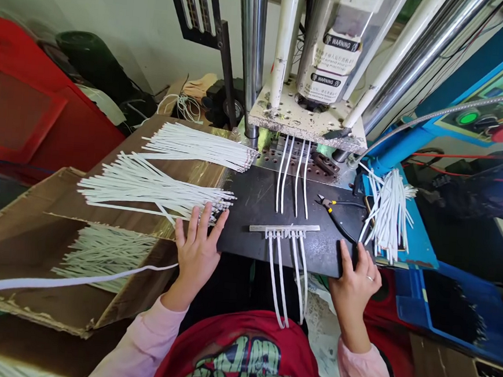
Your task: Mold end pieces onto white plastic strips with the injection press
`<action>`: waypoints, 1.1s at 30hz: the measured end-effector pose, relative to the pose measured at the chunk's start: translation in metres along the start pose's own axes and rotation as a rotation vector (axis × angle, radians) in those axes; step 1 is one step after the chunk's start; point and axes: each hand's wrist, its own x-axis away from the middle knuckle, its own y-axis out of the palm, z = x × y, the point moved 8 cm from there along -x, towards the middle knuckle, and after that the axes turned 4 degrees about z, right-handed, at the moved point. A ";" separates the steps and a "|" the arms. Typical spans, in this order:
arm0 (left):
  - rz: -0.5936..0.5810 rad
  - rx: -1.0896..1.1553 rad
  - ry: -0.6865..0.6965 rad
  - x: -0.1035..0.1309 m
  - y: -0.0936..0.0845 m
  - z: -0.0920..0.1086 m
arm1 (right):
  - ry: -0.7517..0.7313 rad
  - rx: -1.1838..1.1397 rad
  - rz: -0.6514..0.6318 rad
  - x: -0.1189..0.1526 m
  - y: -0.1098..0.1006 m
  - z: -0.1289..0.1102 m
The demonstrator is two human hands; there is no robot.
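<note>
Tall press of polished steel columns and a speckled cream plate [309, 120], at the rear edge of the smooth black flat counter [251, 191]. At the counter's left edge, on brown cardboard [120, 140], two fanned bundles of thin white cables, upper [198, 145] and lower [146, 193], long axes left to right. At the right edge, a looser bundle of white cables [391, 214], running rear to front. Left hand [198, 251] open, fingers spread at the front left corner, by the lower bundle's right end; contact unclear. Right hand [354, 281] open at the front right corner. Between them, four smooth white cables [280, 267] on a straight pale grey bar [284, 228]: bar parallel to the front edge, cables drooping over it toward the wearer. Behind, four slim white strands [297, 177] from the press, tips frontward. Near the right hand, black-and-yellow pliers [329, 205], jaws toward the rear left.
</note>
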 end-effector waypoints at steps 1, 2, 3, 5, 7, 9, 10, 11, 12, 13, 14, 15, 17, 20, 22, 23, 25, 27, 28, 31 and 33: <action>-0.006 -0.004 0.008 0.000 -0.001 0.000 | 0.001 -0.004 -0.010 0.000 0.000 0.000; -0.017 -0.004 0.021 0.000 -0.002 0.001 | 0.002 -0.012 -0.026 0.000 0.001 0.000; -0.030 0.002 0.037 0.001 -0.004 0.002 | 0.000 -0.026 -0.050 0.000 0.000 0.001; -0.048 0.039 0.072 0.002 -0.011 0.005 | -0.022 -0.083 -0.118 0.000 -0.002 0.004; -0.055 0.104 0.115 0.003 -0.020 0.013 | -0.071 -0.209 -0.198 -0.001 -0.009 0.005; -0.067 0.180 0.182 0.000 -0.024 0.028 | -0.135 -0.398 -0.288 -0.004 -0.018 0.001; -0.078 0.216 0.212 -0.002 -0.024 0.036 | -0.161 -0.492 -0.320 -0.007 -0.023 -0.004; -0.088 0.246 0.226 -0.007 -0.021 0.044 | -0.180 -0.570 -0.338 -0.011 -0.028 -0.011; -0.096 0.270 0.224 -0.012 -0.017 0.051 | -0.195 -0.626 -0.339 -0.017 -0.032 -0.020; -0.103 0.288 0.209 -0.019 -0.011 0.057 | -0.204 -0.656 -0.320 -0.023 -0.035 -0.030; -0.109 0.302 0.189 -0.026 -0.004 0.061 | -0.211 -0.668 -0.284 -0.029 -0.037 -0.042; -0.115 0.315 0.175 -0.032 0.003 0.065 | -0.221 -0.665 -0.240 -0.035 -0.040 -0.056; -0.119 0.352 0.181 -0.040 0.013 0.071 | -0.251 -0.629 -0.151 -0.044 -0.045 -0.086; -0.095 0.498 0.252 -0.041 0.009 0.080 | -0.328 -0.538 -0.080 -0.053 -0.051 -0.127; -0.058 0.631 0.305 -0.039 -0.004 0.081 | -0.408 -0.491 -0.070 -0.058 -0.055 -0.147; -0.029 0.667 0.325 -0.038 -0.012 0.080 | -0.443 -0.477 -0.059 -0.060 -0.058 -0.154; 0.010 0.683 0.343 -0.038 -0.026 0.078 | -0.523 -0.472 -0.033 -0.062 -0.066 -0.165; 0.019 0.663 0.329 -0.039 -0.038 0.076 | -0.582 -0.523 -0.024 -0.062 -0.072 -0.170; 0.006 0.655 0.301 -0.039 -0.040 0.074 | -0.573 -0.584 -0.027 -0.063 -0.074 -0.168; -0.102 0.700 0.130 -0.037 -0.036 0.064 | -0.237 -0.955 -0.061 -0.079 -0.064 -0.134; -0.168 0.808 -0.007 -0.034 -0.028 0.058 | 0.128 -1.300 -0.069 -0.087 -0.046 -0.095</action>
